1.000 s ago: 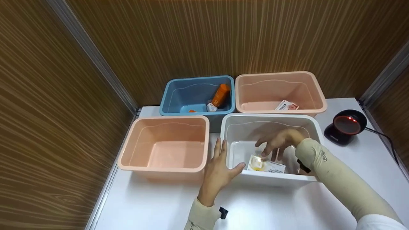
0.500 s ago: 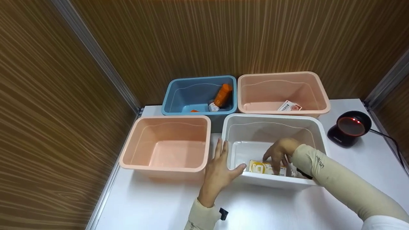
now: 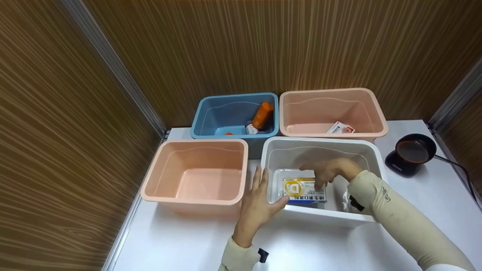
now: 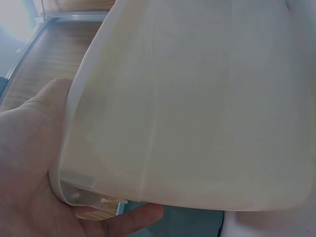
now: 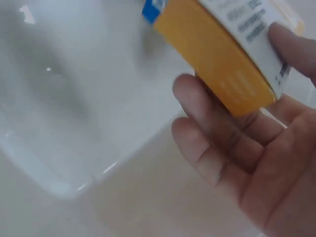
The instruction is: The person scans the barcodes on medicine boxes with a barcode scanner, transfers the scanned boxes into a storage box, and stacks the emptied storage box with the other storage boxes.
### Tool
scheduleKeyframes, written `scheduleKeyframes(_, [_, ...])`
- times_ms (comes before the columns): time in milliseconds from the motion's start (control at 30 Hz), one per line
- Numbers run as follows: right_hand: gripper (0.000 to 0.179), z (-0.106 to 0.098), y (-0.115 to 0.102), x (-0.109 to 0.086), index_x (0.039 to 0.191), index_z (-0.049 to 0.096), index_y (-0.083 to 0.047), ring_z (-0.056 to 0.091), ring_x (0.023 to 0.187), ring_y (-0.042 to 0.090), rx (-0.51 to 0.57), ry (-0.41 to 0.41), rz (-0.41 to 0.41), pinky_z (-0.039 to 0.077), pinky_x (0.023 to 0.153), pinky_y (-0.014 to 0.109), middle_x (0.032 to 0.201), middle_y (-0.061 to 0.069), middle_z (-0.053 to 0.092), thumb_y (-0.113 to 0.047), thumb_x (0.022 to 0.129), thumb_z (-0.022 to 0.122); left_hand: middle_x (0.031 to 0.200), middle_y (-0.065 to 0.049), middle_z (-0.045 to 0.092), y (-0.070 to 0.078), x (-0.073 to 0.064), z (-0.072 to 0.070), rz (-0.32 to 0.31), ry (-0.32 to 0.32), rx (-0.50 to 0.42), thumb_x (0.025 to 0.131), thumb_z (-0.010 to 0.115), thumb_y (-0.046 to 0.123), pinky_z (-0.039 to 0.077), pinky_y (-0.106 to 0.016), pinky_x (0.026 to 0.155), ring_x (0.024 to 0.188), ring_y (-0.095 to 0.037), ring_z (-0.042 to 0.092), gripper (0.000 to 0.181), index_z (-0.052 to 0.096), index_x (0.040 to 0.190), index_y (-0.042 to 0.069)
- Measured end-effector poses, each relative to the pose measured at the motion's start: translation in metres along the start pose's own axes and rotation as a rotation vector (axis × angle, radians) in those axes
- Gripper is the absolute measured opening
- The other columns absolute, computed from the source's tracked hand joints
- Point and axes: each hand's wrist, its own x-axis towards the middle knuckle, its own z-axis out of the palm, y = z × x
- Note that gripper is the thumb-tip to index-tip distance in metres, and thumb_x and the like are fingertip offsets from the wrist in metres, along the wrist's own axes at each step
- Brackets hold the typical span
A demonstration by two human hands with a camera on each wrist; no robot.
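Note:
My right hand (image 3: 328, 172) reaches into the white bin (image 3: 320, 218) and holds a box of vitamin D drops (image 3: 297, 189) by its right end. The box is yellow, white and blue, with a large D3 on its face. In the right wrist view, thumb and fingers pinch the yellow and white box (image 5: 217, 54) above the bin floor. My left hand (image 3: 258, 207) rests at the bin's front left corner, fingers straight along the side and thumb by the front rim. The bin wall (image 4: 187, 108) fills most of the left wrist view.
Left stands a peach bin (image 3: 196, 203). Behind are a blue bin (image 3: 211, 137) with an orange bottle (image 3: 263, 116) and a white bottle (image 3: 251, 129), and another peach bin (image 3: 327, 93) with a small carton (image 3: 340, 128). A black scanner (image 3: 412, 152) with a cable stands right. Clear plastic (image 3: 346, 201) lies in the white bin.
My right hand has taken hold of the vitamin D box and tilted it, moving it slightly left and up. The scanner's red light has gone out. The left hand stays put.

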Motion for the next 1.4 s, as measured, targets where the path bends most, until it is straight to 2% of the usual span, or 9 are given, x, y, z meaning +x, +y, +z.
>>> scheduleKeyframes(100, [0.086,0.000,0.002,-0.004,0.151,0.042,-0.004,0.063,0.079,0.026,-0.081,0.098,-0.094,0.055,0.062,0.036,0.113,0.019,0.064,0.000,0.074,0.078,0.169,-0.002,0.006,0.000,-0.001,0.001,0.000,-0.003,-0.004,0.085,0.067,0.066,0.050,-0.048,0.093,0.139,-0.043,0.040,0.102,0.026,0.161,0.012])
scheduleKeyframes(267, [0.087,-0.003,0.003,-0.009,0.153,0.043,-0.005,0.065,0.099,0.033,-0.143,0.227,-0.210,0.056,0.085,0.048,0.131,0.027,0.058,-0.001,0.075,0.081,0.169,-0.004,0.006,0.000,-0.001,0.001,0.008,-0.007,-0.008,0.086,0.068,0.063,0.049,-0.051,0.095,0.139,-0.045,0.038,0.101,0.025,0.161,0.012])
scheduleKeyframes(467, [0.079,-0.010,0.002,-0.015,0.150,0.050,-0.009,0.065,0.090,0.028,-0.148,0.347,-0.258,0.056,0.080,0.046,0.104,0.015,0.067,0.000,0.078,0.080,0.169,-0.005,0.007,0.001,0.001,-0.002,0.016,-0.011,0.028,0.086,0.065,0.067,0.044,-0.053,0.102,0.142,-0.047,0.033,0.101,0.025,0.161,0.012])
scheduleKeyframes(667, [0.077,-0.015,-0.004,-0.025,0.151,0.049,-0.011,0.063,0.096,0.028,-0.056,0.409,-0.220,0.053,0.087,0.048,0.103,0.009,0.066,0.007,0.081,0.075,0.169,-0.006,0.006,0.001,0.003,-0.004,0.010,-0.023,0.013,0.086,0.067,0.064,0.043,-0.054,0.103,0.142,-0.045,0.033,0.101,0.025,0.161,0.011])
scheduleKeyframes(833, [0.077,-0.014,-0.019,-0.041,0.145,0.058,-0.019,0.060,0.090,0.024,-0.215,0.600,-0.247,0.052,0.084,0.046,0.103,0.006,0.064,0.006,0.076,0.083,0.169,-0.008,0.008,0.001,0.007,-0.004,0.030,-0.024,-0.007,0.088,0.069,0.059,0.049,-0.049,0.097,0.136,-0.042,0.044,0.098,0.027,0.160,0.007])
scheduleKeyframes(967, [0.077,-0.014,-0.037,-0.063,0.145,0.057,-0.018,0.063,0.096,0.032,-0.294,0.680,-0.260,0.053,0.085,0.050,0.117,0.014,0.065,0.005,0.077,0.083,0.169,-0.008,0.007,0.000,0.008,-0.003,0.028,-0.037,-0.002,0.088,0.066,0.063,0.045,-0.050,0.102,0.141,-0.042,0.038,0.100,0.026,0.160,0.007])
scheduleKeyframes(1100, [0.080,-0.015,-0.054,-0.093,0.156,0.043,-0.018,0.040,0.134,0.054,-0.284,0.689,-0.171,0.027,0.109,0.067,0.142,0.021,0.056,0.002,0.085,0.076,0.169,-0.007,0.005,0.000,0.008,-0.004,0.027,-0.044,-0.016,0.088,0.063,0.067,0.036,-0.053,0.110,0.147,-0.042,0.025,0.101,0.025,0.161,0.008])
scheduleKeyframes(1200, [0.079,-0.015,-0.060,-0.115,0.157,0.039,-0.021,0.027,0.141,0.056,-0.291,0.744,-0.140,0.013,0.112,0.071,0.142,0.021,0.056,-0.002,0.088,0.073,0.169,-0.007,0.005,-0.001,0.008,-0.004,0.033,-0.045,-0.032,0.088,0.062,0.068,0.033,-0.055,0.112,0.147,-0.042,0.023,0.101,0.024,0.161,0.009])
scheduleKeyframes(1400, [0.080,-0.003,-0.047,-0.160,0.158,0.039,-0.025,0.044,0.132,0.049,-0.177,0.953,-0.219,0.037,0.098,0.071,0.147,0.026,0.048,-0.003,0.090,0.075,0.169,-0.007,0.005,-0.002,0.007,-0.003,0.046,-0.049,-0.046,0.088,0.061,0.069,0.032,-0.056,0.112,0.148,-0.042,0.021,0.101,0.024,0.161,0.009])
